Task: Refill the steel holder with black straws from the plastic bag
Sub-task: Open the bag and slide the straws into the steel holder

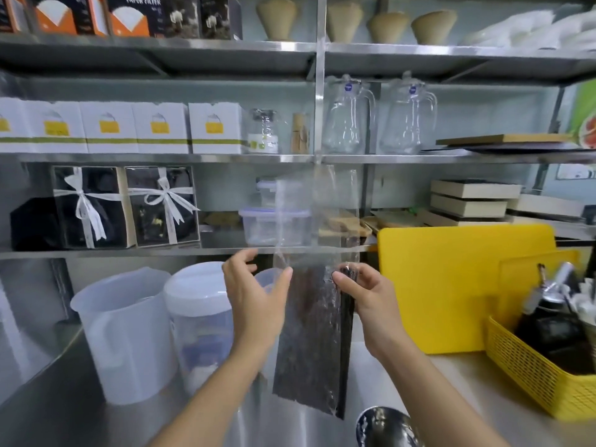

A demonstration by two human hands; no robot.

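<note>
A long clear plastic bag (317,217) hangs upright in front of the shelves, its lower half packed with black straws (309,343). My right hand (364,295) pinches the bag's right side at the top of the straws. My left hand (254,291) is at the bag's left edge, thumb against the plastic, fingers curled and spread behind it. The empty upper part of the bag stands up above both hands. The rim of the steel holder (383,427) shows at the bottom edge, below and right of the bag.
Two white plastic jugs (125,333) stand at the left on the steel counter. A yellow cutting board (451,285) leans at the right, with a yellow basket (541,379) of bottles and tools beside it. Steel shelves behind hold boxes, glass pitchers and containers.
</note>
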